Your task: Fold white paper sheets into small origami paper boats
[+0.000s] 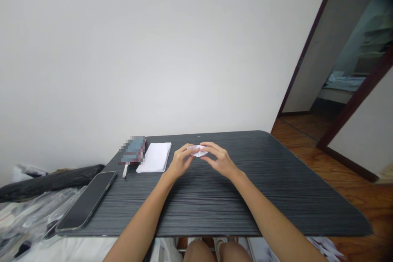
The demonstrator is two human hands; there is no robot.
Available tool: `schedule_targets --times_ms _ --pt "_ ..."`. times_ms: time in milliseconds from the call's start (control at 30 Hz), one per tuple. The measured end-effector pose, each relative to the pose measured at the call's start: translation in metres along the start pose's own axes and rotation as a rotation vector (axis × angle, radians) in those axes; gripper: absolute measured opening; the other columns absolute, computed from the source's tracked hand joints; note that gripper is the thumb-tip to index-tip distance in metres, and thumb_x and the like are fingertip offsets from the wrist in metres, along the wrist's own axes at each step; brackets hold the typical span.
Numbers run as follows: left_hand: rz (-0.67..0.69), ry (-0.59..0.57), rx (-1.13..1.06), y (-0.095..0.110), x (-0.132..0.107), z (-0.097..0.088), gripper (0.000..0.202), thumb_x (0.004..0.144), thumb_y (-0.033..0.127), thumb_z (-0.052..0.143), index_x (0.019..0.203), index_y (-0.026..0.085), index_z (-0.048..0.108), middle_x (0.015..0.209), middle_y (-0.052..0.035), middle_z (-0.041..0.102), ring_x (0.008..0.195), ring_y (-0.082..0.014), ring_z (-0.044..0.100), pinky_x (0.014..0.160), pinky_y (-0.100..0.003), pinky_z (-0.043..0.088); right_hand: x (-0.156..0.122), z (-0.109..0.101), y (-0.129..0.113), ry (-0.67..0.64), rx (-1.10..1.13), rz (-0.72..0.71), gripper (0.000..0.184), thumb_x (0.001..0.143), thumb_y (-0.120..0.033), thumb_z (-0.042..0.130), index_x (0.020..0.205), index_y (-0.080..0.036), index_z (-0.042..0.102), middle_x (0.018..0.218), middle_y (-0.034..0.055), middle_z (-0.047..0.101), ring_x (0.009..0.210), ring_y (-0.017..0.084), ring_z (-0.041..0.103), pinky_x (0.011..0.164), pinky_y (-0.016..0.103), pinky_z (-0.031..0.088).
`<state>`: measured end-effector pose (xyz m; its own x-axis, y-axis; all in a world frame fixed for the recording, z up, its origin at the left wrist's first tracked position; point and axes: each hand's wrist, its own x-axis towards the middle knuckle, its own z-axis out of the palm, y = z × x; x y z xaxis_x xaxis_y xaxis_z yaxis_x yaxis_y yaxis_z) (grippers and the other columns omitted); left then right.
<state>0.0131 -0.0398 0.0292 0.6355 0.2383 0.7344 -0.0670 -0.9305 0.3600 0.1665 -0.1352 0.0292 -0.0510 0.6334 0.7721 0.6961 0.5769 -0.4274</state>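
A small piece of folded white paper is held between my two hands over the middle of the dark table. My left hand grips its left side between thumb and fingers. On the right side, my right hand pinches it in the same way. The paper shows creases and a pointed left end; my fingers cover parts of it. To the left of my left hand lies a stack of white paper sheets.
The black table stands against a white wall. A smartphone lies at its left edge. Near the paper stack are a blurred-out dark item and a small white object. Plastic-wrapped things crowd the left; a doorway is at right.
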Motion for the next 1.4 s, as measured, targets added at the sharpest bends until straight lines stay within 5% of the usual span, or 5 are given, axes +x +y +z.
schedule_targets --times_ms 333,633,800,1067,1400 --pt "-0.055 -0.017 -0.039 0.004 0.002 0.000 0.016 0.076 0.021 0.050 0.088 0.018 0.061 0.093 -0.0072 0.060 0.085 -0.0145 0.056 0.073 -0.028 0.045 -0.001 0.001 0.006 0.027 0.033 0.064 0.009 0.075 -0.020 0.051 0.076 -0.019 0.060 0.091 0.0057 0.060 0.086 0.016 0.056 0.078 0.030 0.044" --pt "-0.317 -0.029 -0.076 0.003 0.003 0.003 0.018 0.074 0.030 0.053 0.073 0.015 0.062 0.076 -0.0044 0.063 0.072 -0.0141 0.057 0.068 -0.025 0.043 -0.003 0.011 0.017 0.046 0.242 0.400 0.015 0.070 -0.030 0.056 0.067 -0.015 0.059 0.067 0.0037 0.063 0.064 0.015 0.058 0.063 0.027 0.046" --pt "-0.459 0.002 -0.232 0.002 0.003 0.006 0.035 0.070 0.028 0.057 0.102 0.015 0.051 0.079 -0.0035 0.063 0.072 -0.0133 0.058 0.067 -0.023 0.043 -0.002 0.016 0.018 0.039 0.474 0.560 0.020 0.067 -0.033 0.058 0.068 -0.015 0.052 0.065 0.0047 0.063 0.060 0.016 0.060 0.058 0.026 0.047" --pt "-0.624 -0.119 -0.414 -0.001 0.004 0.009 0.033 0.071 0.037 0.052 0.082 0.008 0.062 0.069 -0.0077 0.065 0.065 -0.0156 0.058 0.059 -0.023 0.042 -0.004 0.019 0.019 0.080 0.485 0.526 0.024 0.063 -0.033 0.061 0.063 -0.018 0.042 0.070 0.0034 0.063 0.062 0.015 0.060 0.060 0.028 0.048" --pt "-0.662 -0.043 -0.366 -0.009 0.001 0.013 0.032 0.066 0.035 0.058 0.082 0.008 0.064 0.072 -0.0080 0.066 0.067 -0.0173 0.059 0.061 -0.024 0.043 -0.001 0.020 0.020 0.106 0.696 0.614 0.026 0.066 -0.031 0.057 0.074 -0.019 0.036 0.051 -0.0028 0.059 0.048 0.014 0.060 0.044 0.022 0.044"
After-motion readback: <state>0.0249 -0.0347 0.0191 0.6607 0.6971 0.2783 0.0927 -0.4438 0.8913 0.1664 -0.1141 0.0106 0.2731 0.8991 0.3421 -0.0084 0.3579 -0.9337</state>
